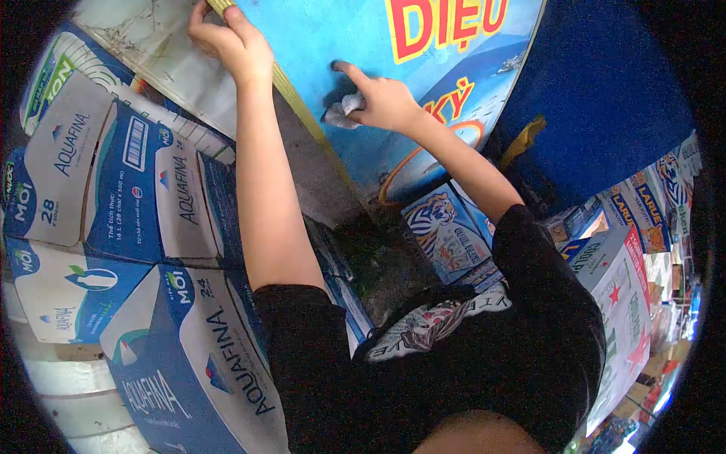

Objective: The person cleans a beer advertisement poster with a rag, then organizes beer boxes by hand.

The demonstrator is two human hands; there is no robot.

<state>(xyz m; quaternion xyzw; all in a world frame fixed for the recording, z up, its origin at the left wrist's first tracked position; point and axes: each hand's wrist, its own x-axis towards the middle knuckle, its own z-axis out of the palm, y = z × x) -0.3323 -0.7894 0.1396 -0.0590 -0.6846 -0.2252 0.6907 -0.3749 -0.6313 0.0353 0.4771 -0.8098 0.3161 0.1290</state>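
Observation:
My left hand [234, 45] grips the yellow-edged rim of a large sign board [310, 30] near the top of the head view, fingers wrapped round the edge. The board has a light blue printed face with red and yellow letters and a seaside picture. Against that face, my right hand [386, 104] holds a crumpled whitish cloth [344, 110] pinched under its fingers. The index finger stretches out to the left, and its tip looks dark. A dark shadow or smudge lies round the cloth.
Stacked Aquafina cartons [189, 333] fill the left side. A tiger-printed beer carton [446, 231] stands below the board. More beer cartons [616, 280] are at the right, under a dark blue panel [597, 91]. A yellow strip [523, 140] hangs beside the board.

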